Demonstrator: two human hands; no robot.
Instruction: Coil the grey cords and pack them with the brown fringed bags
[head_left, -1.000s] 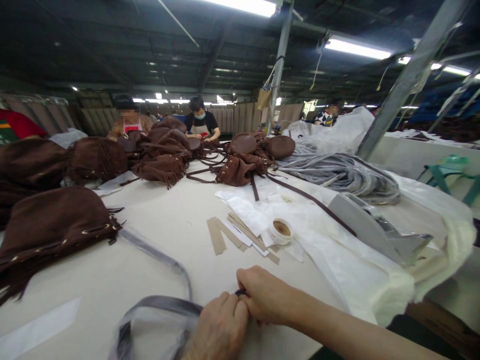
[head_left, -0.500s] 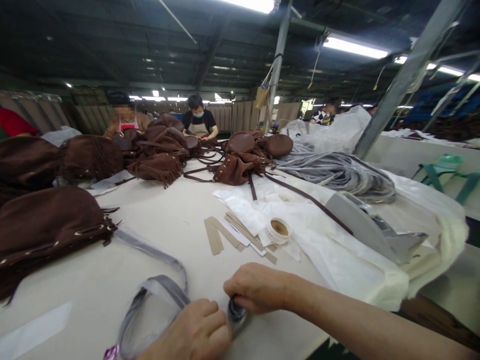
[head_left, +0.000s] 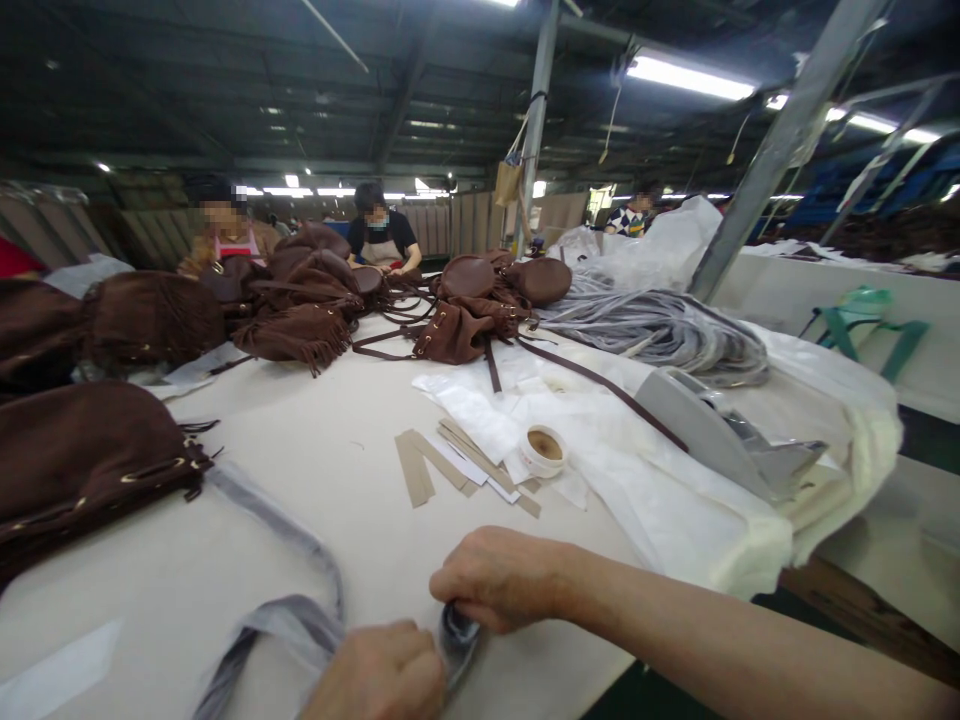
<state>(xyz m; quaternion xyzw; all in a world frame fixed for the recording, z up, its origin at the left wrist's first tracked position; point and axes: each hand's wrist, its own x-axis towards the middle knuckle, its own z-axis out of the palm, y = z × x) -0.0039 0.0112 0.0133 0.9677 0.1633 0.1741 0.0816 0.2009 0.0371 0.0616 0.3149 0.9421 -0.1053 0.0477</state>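
A long grey strap, in what looks like a thin translucent wrapping, curves over the table from the brown fringed bag at the left. My left hand is closed around this strap near the bottom edge of the view. Close beside it, my right hand has its fingers curled down on a small tight loop of the strap. The loop shows between the two hands, low over the tabletop. Fingertips of both hands are mostly hidden.
Cardboard strips and a roll of tape lie ahead of my hands. A grey tape dispenser stands at the right on white sheeting. Brown bags and bundled grey straps fill the far side. Co-workers sit beyond.
The view has turned slightly right, so most things sit further left. The loose strap by my left hand has shifted down and flattened. Both hands keep their hold.
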